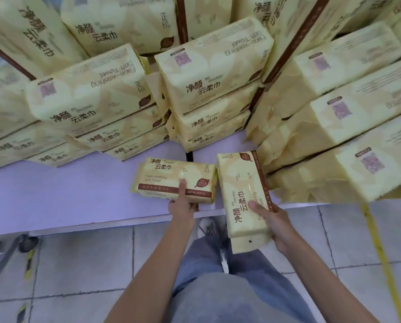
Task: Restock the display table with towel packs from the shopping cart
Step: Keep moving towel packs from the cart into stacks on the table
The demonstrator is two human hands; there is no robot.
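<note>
Two yellow towel packs are at the front edge of the lilac display table (55,194). My left hand (183,203) holds one towel pack (174,180) lying flat on the table, thumb stretched over its top, fingers curled under the near edge. My right hand (276,224) grips a second towel pack (241,194) held lengthwise, half over the table edge, thumb on its face. Stacks of the same packs (209,73) fill the table behind and to the right.
Piles of packs stand left (90,99) and right (334,127) of the open table strip. Below are grey floor tiles, my jeans and shoe (206,226), a yellow floor line (379,252), and a metal leg with dark wheels (28,243) at lower left.
</note>
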